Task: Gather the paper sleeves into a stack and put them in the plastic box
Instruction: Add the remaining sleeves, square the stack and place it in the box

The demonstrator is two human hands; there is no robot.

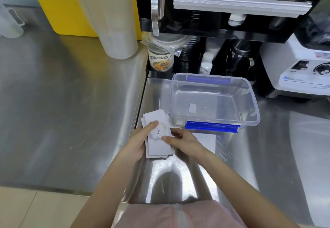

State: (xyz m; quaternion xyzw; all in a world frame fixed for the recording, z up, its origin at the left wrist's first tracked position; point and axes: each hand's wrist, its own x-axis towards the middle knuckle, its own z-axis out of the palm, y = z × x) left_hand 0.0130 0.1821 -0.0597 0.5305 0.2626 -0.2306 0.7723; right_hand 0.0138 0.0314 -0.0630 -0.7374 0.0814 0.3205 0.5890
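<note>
A stack of white paper sleeves (158, 145), the top one printed "love.", lies just above the steel counter, slightly fanned at its far end. My left hand (138, 143) grips the stack's left edge with the thumb on top. My right hand (184, 141) holds the right edge with its fingertips. The clear plastic box (250, 102) with blue latches stands open and empty just to the right and beyond the stack.
A steel counter (71, 111) spreads left, with a step edge beside the sleeves. Behind the box stand a black cup-dispenser rack (196, 24), a printed cup (160, 61) and small bottle (205, 67). A white blender base (303, 74) sits far right; translucent jugs (114, 22) stand back left.
</note>
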